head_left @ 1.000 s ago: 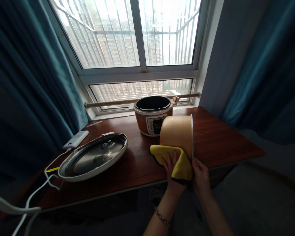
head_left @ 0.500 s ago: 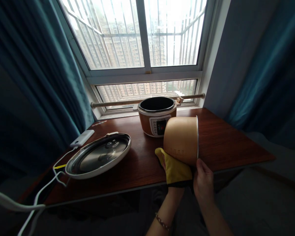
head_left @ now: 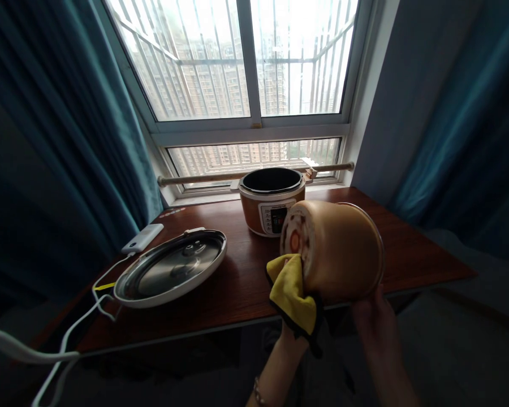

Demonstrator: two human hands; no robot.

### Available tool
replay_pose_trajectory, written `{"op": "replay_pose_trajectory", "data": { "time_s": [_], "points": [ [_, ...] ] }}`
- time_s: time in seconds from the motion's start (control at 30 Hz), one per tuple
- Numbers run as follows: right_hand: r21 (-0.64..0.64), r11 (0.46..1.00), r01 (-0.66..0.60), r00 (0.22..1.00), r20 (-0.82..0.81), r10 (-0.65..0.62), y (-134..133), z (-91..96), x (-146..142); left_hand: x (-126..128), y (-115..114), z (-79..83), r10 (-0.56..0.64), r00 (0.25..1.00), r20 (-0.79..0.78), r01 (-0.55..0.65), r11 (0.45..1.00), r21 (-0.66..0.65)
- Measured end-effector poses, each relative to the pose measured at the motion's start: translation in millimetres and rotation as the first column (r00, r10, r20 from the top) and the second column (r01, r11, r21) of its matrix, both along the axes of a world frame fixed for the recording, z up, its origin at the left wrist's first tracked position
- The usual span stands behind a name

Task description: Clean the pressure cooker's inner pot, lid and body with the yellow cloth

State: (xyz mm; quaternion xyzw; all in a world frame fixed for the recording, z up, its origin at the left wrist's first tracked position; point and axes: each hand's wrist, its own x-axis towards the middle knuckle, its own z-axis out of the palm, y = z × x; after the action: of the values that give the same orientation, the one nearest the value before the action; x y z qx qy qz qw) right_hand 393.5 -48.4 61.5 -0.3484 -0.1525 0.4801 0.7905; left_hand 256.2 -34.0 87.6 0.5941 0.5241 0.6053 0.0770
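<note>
Pot: the tan inner pot lay on its side in the air over the table's near edge, with its patterned base turned to 9 o'clock and its steel-rimmed mouth to 3 o'clock.
Right hand: the right hand gripped it from 6 o'clock, fingers closed on the lower rim.
Left hand: the left hand pressed a yellow cloth to the base. The cloth hid its fingers, so I could not tell how they were set.
Table: the table was dark red wood. The cooker base stood at 11 o'clock of the pot, the lid lay flat at 9 o'clock, and a white power bank lay beyond it.
Room: a barred window stood at 12 o'clock, with teal curtains on both sides.
</note>
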Motion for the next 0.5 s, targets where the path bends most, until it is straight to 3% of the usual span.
{"op": "replay_pose_trajectory", "data": {
  "time_s": [0.1, 0.27, 0.4, 0.5],
  "points": [
    [-0.022, 0.998, -0.066, 0.988, -0.139, 0.062, -6, -6.0, 5, 0, -15, 2.2, 0.018, 0.984, -0.178, -0.007, 0.998, 0.059],
    [-0.073, 0.962, -0.263, 0.926, -0.298, 0.231, -18, -21.5, 4, 2, -32, 8.6, 0.010, 0.921, -0.390, -0.002, 1.000, 0.021],
    [-0.108, 0.916, -0.387, 0.869, -0.376, 0.322, -26, -29.2, 0, 5, -38, 14.8, -0.093, 0.929, -0.357, 0.055, 0.992, -0.117],
    [-0.142, 0.887, -0.440, 0.846, -0.397, 0.357, -28, -33.9, -5, 7, -40, 16.0, -0.213, 0.965, -0.154, 0.171, 0.953, -0.249]
  ]
}}
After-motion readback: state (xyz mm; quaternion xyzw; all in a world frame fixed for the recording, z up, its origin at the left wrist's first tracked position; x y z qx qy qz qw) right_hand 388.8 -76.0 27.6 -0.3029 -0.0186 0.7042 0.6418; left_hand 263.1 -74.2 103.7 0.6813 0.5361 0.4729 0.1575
